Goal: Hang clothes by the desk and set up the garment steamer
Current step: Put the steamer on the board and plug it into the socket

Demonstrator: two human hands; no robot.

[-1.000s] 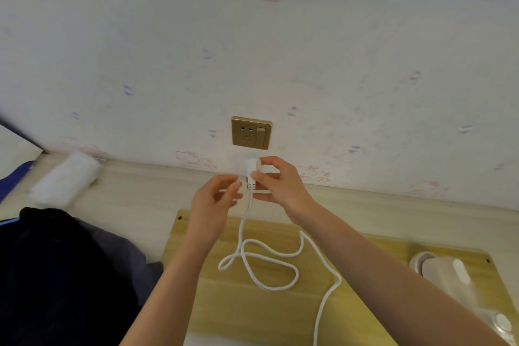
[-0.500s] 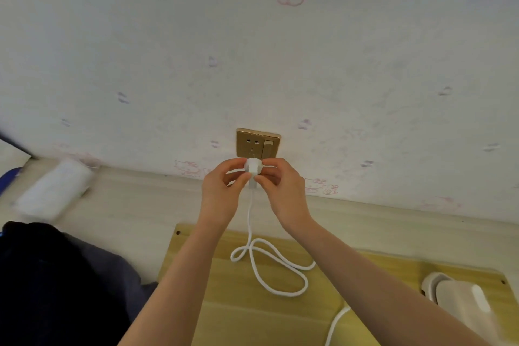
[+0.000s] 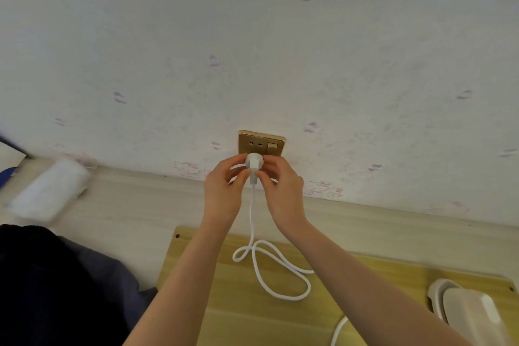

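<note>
Hands, left (image 3: pixel 224 191) and right (image 3: pixel 283 188), pinch white plug (image 3: pixel 254 161) at socket (image 3: pixel 261 143).

The plug (image 3: pixel 254 162) and its looping cord (image 3: pixel 276 270) are white, set against a gold-coloured wall socket (image 3: pixel 261 143). The wallpaper (image 3: pixel 168 50) is off-white with faint pink cartoon-cat outlines and small purple bows. The wooden board (image 3: pixel 241 314) is yellow-tan, the steamer (image 3: pixel 471 314) cream-white, and the clothing (image 3: pixel 50 286) dark navy and slate grey.
</note>
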